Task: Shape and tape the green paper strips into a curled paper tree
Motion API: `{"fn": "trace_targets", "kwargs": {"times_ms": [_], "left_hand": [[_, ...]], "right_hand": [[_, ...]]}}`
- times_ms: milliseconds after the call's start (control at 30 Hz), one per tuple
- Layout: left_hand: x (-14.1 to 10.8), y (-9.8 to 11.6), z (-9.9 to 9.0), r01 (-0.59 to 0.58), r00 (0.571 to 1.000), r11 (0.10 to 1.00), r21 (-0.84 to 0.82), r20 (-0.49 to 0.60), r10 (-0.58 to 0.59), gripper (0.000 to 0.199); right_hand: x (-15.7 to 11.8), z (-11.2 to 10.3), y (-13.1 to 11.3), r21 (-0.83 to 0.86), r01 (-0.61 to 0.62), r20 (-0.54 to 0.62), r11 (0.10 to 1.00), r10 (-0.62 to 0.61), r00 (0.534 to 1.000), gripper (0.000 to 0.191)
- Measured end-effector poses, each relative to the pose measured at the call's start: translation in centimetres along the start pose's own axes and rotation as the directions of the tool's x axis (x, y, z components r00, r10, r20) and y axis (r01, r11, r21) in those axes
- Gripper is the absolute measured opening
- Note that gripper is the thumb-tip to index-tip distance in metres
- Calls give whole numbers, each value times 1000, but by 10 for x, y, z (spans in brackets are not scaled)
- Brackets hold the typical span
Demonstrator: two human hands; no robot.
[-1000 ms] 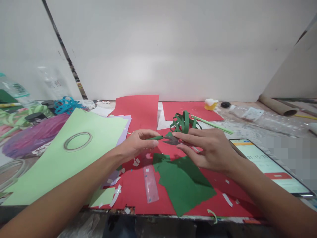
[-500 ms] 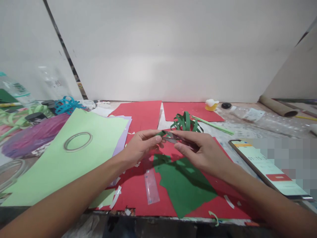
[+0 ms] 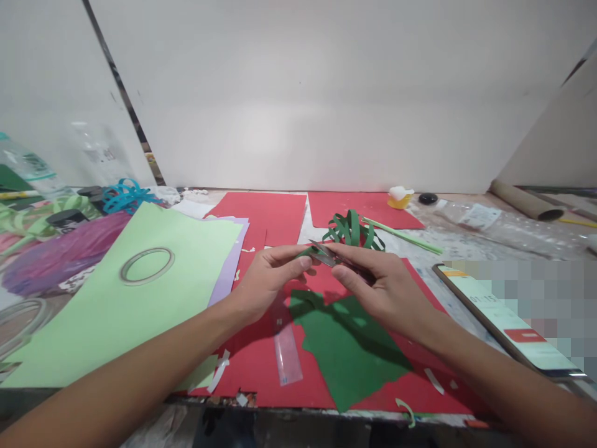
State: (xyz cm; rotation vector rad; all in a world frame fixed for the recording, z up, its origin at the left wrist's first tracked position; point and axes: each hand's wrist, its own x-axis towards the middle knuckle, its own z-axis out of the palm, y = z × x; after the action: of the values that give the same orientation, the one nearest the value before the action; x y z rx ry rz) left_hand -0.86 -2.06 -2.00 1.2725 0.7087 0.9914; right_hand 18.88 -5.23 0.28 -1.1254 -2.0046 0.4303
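Matt paper, smooth metal, shiny plastic

Between the fingers [image 3: 297, 267], smooth grey metal scissors [image 3: 324, 258] meet a matt green paper roll [image 3: 306, 251]. Below the fingers lie a matt green paper sheet [image 3: 357, 361] and a clear, shiny plastic strip [image 3: 288, 356]. Left of the fingers, smooth matt pale-green paper [image 3: 112, 314]; farther left, a crinkled purple plastic bag [image 3: 69, 254].

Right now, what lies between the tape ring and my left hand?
The head view shows the pale green sheet, a purple sheet, then red paper up to your left hand.
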Motion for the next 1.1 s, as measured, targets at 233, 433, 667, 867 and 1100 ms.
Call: {"fn": "trace_targets", "kwargs": {"times_ms": [233, 433, 667, 867, 1100], "left_hand": [[0, -2, 2, -7, 1000, 1000, -31, 21, 8, 17], [0, -1, 3, -5, 1000, 999, -33, 7, 5, 17], [0, 0, 4, 1, 1000, 1000, -29, 7, -1, 16], [0, -2, 3, 3, 1000, 1000, -20, 17, -3, 14], [0, -2, 3, -24, 999, 1000, 0, 27, 24, 12]], "right_hand": [[0, 2, 2, 31, 32, 8, 999, -32, 999, 34], [-1, 1, 2, 22, 31, -8, 999, -30, 1000, 34], [0, 1, 2, 19, 46, -10, 999, -45, 999, 34], [-1, 0, 1, 22, 43, -2, 999, -43, 999, 31], [-1, 0, 0, 1, 43, -7, 999, -43, 999, 31]]}}
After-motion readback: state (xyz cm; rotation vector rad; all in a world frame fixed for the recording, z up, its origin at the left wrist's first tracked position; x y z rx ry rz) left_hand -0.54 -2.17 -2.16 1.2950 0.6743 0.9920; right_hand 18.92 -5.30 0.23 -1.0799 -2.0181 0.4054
